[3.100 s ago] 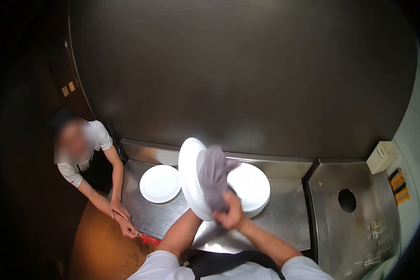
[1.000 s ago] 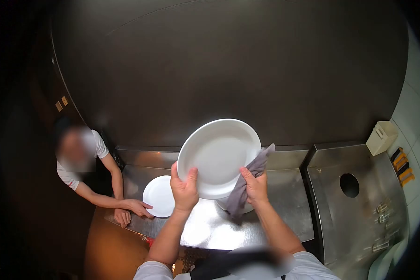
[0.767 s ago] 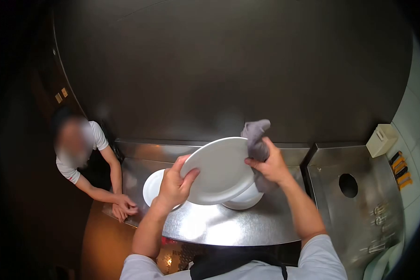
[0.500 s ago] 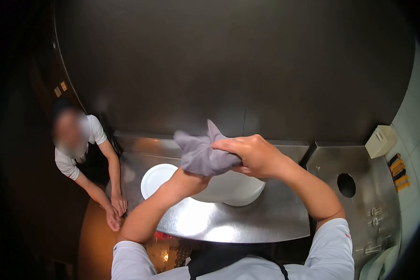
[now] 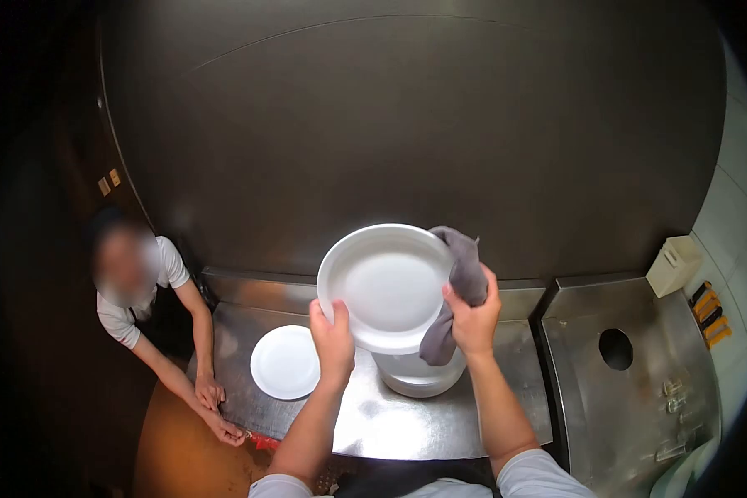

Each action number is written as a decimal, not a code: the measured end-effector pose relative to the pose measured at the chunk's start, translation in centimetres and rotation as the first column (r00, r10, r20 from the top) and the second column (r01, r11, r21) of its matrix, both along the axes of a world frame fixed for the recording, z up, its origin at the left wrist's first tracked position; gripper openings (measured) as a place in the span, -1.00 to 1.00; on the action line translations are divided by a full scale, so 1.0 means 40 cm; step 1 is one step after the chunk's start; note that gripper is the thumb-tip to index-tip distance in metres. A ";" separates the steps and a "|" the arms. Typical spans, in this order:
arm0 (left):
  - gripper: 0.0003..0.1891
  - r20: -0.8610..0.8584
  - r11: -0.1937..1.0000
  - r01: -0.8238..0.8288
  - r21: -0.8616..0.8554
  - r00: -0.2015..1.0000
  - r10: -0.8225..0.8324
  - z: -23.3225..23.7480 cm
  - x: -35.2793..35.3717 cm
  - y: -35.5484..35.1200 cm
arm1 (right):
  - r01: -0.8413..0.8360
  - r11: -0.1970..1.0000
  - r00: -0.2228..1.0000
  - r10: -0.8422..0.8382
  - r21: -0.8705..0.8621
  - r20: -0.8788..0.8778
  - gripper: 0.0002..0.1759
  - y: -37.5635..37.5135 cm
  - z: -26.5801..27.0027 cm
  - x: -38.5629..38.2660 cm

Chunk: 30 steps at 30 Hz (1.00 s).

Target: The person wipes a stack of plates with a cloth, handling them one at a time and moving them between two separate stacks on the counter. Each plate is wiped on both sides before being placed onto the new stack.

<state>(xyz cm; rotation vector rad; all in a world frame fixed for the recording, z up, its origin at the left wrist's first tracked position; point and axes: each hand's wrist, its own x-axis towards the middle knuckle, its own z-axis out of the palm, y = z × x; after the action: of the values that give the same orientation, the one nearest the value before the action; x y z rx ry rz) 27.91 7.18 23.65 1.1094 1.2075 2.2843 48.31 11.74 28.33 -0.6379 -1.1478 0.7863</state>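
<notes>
A white round bowl (image 5: 388, 286), wide and shallow, is held up above the steel counter with its inside facing me. My left hand (image 5: 333, 342) grips its lower left rim, thumb over the edge. On its right side my right hand (image 5: 475, 319) is closed round a grey-purple cloth (image 5: 465, 270), which is pressed against the rim and hangs down beside it. Below the held bowl, partly hidden, more white dishes (image 5: 423, 382) stand on the counter. A flat white plate (image 5: 285, 363) lies to their left.
The steel counter (image 5: 365, 423) runs along a dark wall. At the right is a steel surface with a round hole (image 5: 616, 349) and several glasses (image 5: 674, 404). A cream box (image 5: 674, 266) stands by yellow-handled items (image 5: 709, 313). A co-worker (image 5: 162, 307) leans at the left.
The cloth was bunched between both my hands; now it is in my right hand only, against the bowl's rim. A white bowl has been lifted off the counter into both hands.
</notes>
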 end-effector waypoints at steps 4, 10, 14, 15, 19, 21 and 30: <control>-0.45 -0.034 0.953 -0.262 -0.152 0.965 0.259 0.010 -0.061 0.071 | 0.062 0.996 0.990 -0.071 0.070 0.124 -0.28 -0.087 -0.091 -0.069; -0.37 -0.089 0.997 -0.055 -0.056 0.995 0.050 -0.092 -0.080 0.174 | -0.547 0.783 0.830 0.461 0.297 0.314 -0.10 -0.202 -0.023 -0.084; -0.37 -0.100 0.943 0.328 -0.047 0.938 -0.331 -0.224 0.025 0.149 | -0.611 0.777 0.777 0.552 0.151 0.304 -0.21 -0.137 0.034 -0.120; -0.37 -0.087 0.927 0.366 -0.082 0.924 -0.372 -0.231 0.040 0.127 | -0.595 0.793 0.783 0.537 0.130 0.312 -0.22 -0.111 -0.002 -0.135; -0.37 0.091 0.855 0.494 -0.159 0.870 -0.485 -0.197 -0.027 0.011 | -0.436 0.798 0.871 0.257 0.417 0.419 -0.33 -0.191 -0.185 -0.170; -0.37 0.131 0.847 0.511 -0.146 0.859 -0.496 -0.167 -0.060 -0.007 | -0.652 0.610 0.737 0.368 0.450 0.567 -0.34 -0.266 -0.125 -0.164; -0.37 0.184 0.885 0.451 -0.111 0.885 -0.428 -0.175 0.002 -0.004 | -0.530 0.831 0.804 0.429 0.169 0.412 -0.23 -0.170 -0.114 -0.151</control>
<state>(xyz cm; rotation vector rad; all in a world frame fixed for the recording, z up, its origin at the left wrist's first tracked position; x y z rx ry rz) 27.98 7.02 16.64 1.0067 0.9333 1.8605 42.29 4.95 23.76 -0.2449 -1.7694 0.9392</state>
